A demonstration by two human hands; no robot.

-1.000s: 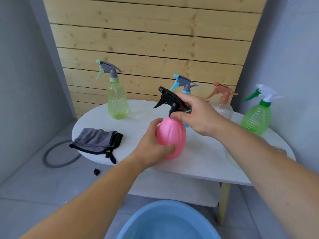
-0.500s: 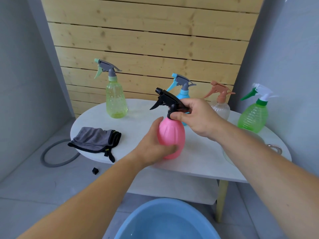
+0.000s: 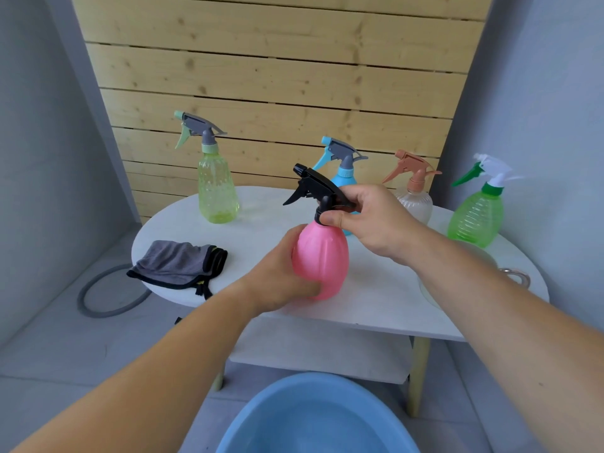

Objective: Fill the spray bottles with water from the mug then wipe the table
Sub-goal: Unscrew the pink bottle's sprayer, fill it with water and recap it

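A pink spray bottle (image 3: 322,256) with a black trigger head (image 3: 315,188) stands near the front middle of the white oval table (image 3: 255,230). My left hand (image 3: 281,276) grips its body from the left. My right hand (image 3: 372,220) holds the black head at the neck, thumb and fingers curled round it. Behind stand a yellow-green bottle (image 3: 215,188), a blue bottle (image 3: 343,171), a clear bottle with a peach head (image 3: 413,194) and a green bottle (image 3: 475,217). The clear mug (image 3: 516,276) is mostly hidden by my right forearm.
A folded grey cloth (image 3: 178,264) lies at the table's left front edge. A blue basin (image 3: 313,416) sits on the floor below me. A grey hose ring (image 3: 98,295) lies on the floor at left. A wooden plank wall stands behind the table.
The black head has turned a little under my right hand, and the view has shifted slightly. Both hands stay on the pink bottle.
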